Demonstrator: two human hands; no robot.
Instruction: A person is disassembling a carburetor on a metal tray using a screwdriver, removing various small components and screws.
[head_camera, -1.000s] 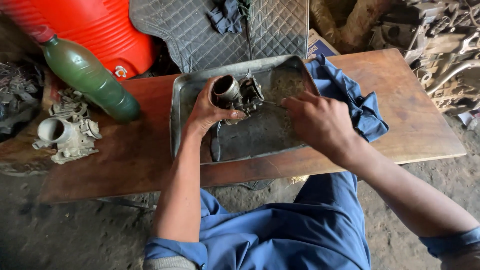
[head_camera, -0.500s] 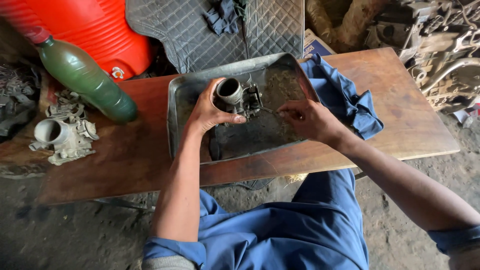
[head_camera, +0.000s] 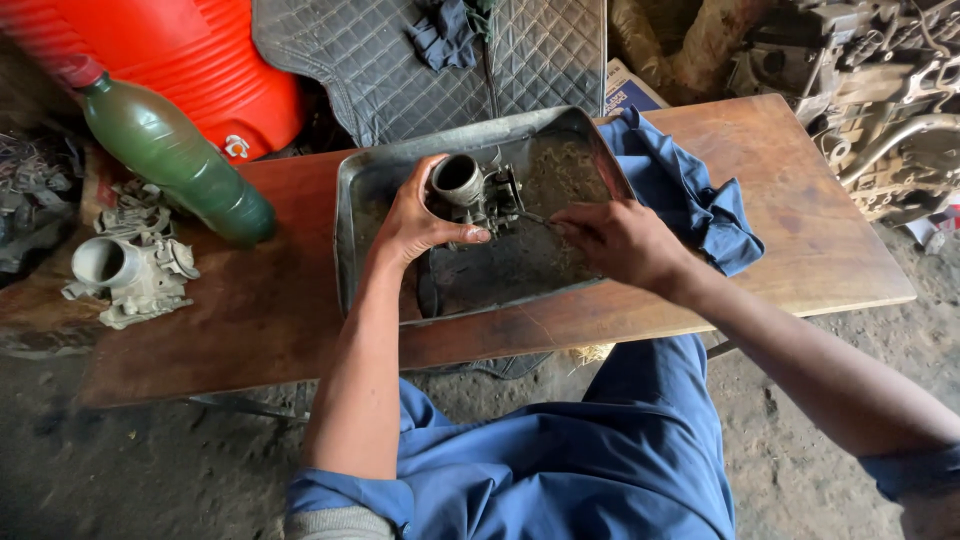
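Grey metal is seen at the middle of the head view: a carburettor body (head_camera: 478, 190) is held over a dented metal tray (head_camera: 352, 235) that rests on a brown wooden table (head_camera: 820, 250). The left hand (head_camera: 420, 222) is wrapped around the carburettor body, with the thumb pressed against its lower side and its round opening turned upward. The right hand (head_camera: 620, 240) is pinched shut on a thin tool (head_camera: 533, 216), whose tip is laid against the side of the part. A blue cloth (head_camera: 690, 195) is bunched just beside the tray's right edge. At the table's left end, a green bottle (head_camera: 175, 160) is lying tilted, and a second carburettor (head_camera: 125, 268) is set near it. Blue overalls (head_camera: 560, 460) are visible below.
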